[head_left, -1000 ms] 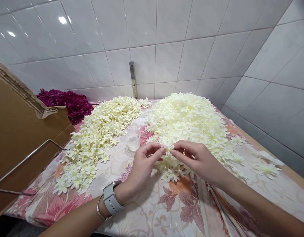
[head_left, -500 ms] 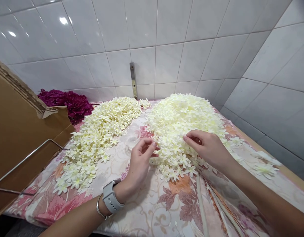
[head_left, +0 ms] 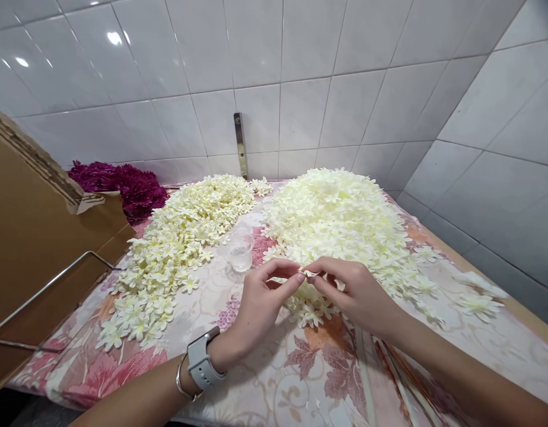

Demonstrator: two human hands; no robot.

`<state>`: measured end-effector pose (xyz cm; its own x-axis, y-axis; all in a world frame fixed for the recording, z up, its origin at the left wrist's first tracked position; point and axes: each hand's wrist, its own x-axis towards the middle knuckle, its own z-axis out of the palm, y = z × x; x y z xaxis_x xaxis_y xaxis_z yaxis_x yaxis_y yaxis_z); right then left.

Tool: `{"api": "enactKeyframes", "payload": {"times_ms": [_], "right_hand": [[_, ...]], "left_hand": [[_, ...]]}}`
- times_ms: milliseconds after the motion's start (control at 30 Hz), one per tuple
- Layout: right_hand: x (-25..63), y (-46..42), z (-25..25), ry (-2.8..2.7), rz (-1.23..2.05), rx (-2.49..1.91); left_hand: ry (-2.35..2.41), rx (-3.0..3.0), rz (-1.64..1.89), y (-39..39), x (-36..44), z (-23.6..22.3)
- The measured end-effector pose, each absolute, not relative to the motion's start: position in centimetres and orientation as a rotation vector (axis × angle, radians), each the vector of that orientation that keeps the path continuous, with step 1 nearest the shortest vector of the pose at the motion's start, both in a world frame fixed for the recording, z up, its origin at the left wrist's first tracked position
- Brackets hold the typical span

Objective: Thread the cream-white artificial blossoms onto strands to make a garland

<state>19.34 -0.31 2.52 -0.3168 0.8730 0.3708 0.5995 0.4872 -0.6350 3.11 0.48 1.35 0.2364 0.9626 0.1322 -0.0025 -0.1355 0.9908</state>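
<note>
My left hand (head_left: 269, 296) and my right hand (head_left: 351, 290) meet fingertip to fingertip over the front of the right-hand flower pile. Between them is a small white artificial flower (head_left: 308, 273), partly hidden by the fingers; both hands pinch it. Directly behind and below lies a large heap of pale yellow-white flowers (head_left: 340, 213). A clear plastic cup (head_left: 241, 256) stands just left of this heap, near my left hand. Farther left spreads a second pile of cream flowers (head_left: 180, 243).
A cardboard box (head_left: 42, 249) with a bent metal wire (head_left: 42, 290) stands at the left. Purple flowers (head_left: 127, 184) lie behind it. A floral tablecloth (head_left: 256, 379) covers the table. Thin strips (head_left: 398, 379) lie under my right forearm. White tiled walls (head_left: 300, 118) bound the back and right.
My hands have come together; the right moved left and down, the left slightly right. A flower now shows between the fingertips. The clear cup is more plainly visible.
</note>
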Motion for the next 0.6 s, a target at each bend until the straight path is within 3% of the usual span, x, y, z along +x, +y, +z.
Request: {"api": "enactKeyframes", "payload": {"times_ms": [300, 600], "right_hand": [[19.78, -0.09, 2.49, -1.853, 0.953, -1.24], [19.76, -0.39, 2.74, -1.794, 0.977, -1.216]], "left_hand": [[0.958, 1.426, 1.094, 0.35, 3.12, 1.58], [0.914, 1.36, 1.044, 0.41, 3.04, 1.91]]}}
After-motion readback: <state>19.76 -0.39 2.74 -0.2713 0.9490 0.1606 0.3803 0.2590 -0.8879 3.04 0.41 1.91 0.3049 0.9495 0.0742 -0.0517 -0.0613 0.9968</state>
